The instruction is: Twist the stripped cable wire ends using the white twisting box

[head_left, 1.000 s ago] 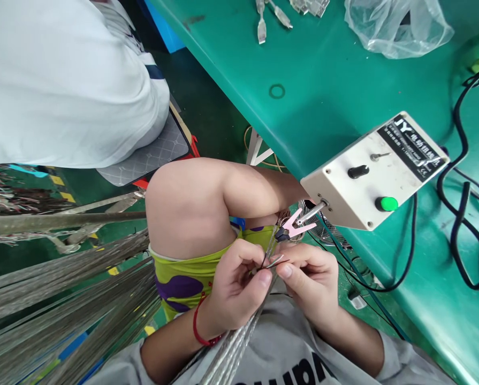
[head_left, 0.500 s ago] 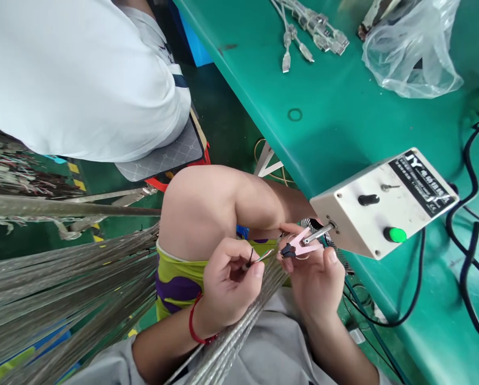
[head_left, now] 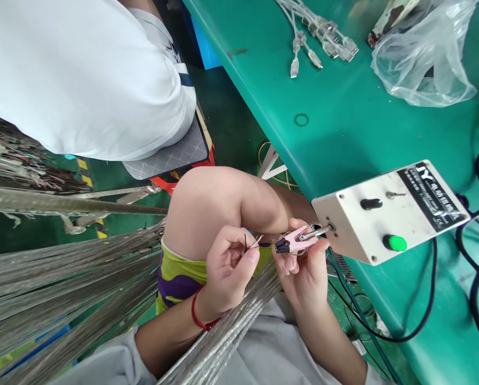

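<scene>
My left hand is closed in a pinch on the end of a cable, with thin coloured wires fanning out past the thumb and a short dark strand standing up beside them. To its right, my right hand is around a pink clip with black jaw tips, thumb and fingers at its handles. The clip sits on a metal shaft coming out of a beige machine box. A small gap separates the wire ends from the jaws. Whether the jaws are parted is hard to see.
The box, with a black knob and green button, stands on the green table. Further back lie clear USB cables and a plastic bag. Long grey cable bundles hang at left; a person in white sits close by.
The wires in my left hand have moved back left from the clip, and less of them shows. My right thumb has come in against the clip's handle. The view has shifted slightly.
</scene>
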The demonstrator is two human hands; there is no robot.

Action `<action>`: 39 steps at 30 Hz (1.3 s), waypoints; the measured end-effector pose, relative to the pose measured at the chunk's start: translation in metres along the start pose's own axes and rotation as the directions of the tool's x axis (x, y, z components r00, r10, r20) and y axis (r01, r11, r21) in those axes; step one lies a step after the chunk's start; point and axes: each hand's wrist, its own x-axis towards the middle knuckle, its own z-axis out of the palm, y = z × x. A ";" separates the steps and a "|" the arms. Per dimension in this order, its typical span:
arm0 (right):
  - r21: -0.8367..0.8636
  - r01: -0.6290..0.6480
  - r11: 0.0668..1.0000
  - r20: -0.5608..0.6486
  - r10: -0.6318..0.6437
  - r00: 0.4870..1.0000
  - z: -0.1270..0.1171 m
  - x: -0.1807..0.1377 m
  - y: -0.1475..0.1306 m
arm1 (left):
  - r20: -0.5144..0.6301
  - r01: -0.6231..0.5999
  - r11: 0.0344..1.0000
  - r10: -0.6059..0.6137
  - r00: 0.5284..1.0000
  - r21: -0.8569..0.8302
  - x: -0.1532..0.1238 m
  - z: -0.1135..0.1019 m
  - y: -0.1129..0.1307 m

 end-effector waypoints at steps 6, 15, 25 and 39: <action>-0.030 0.072 0.997 -0.040 -0.073 0.997 0.000 0.002 0.003 | 0.101 -0.100 0.991 0.091 0.991 0.087 0.015 0.005 0.007; -0.043 0.142 0.989 -0.069 -0.145 0.987 0.000 0.003 0.005 | 0.106 -0.090 0.993 0.082 0.991 0.074 0.016 0.007 0.006; -0.096 0.114 0.989 -0.088 -0.123 0.988 0.000 0.003 0.002 | 0.135 -0.108 0.987 0.092 0.987 0.119 0.014 0.003 0.005; -0.425 0.204 0.882 0.446 0.008 0.895 -0.026 -0.009 -0.018 | 0.076 -0.096 0.992 0.090 0.993 0.084 0.020 0.003 0.014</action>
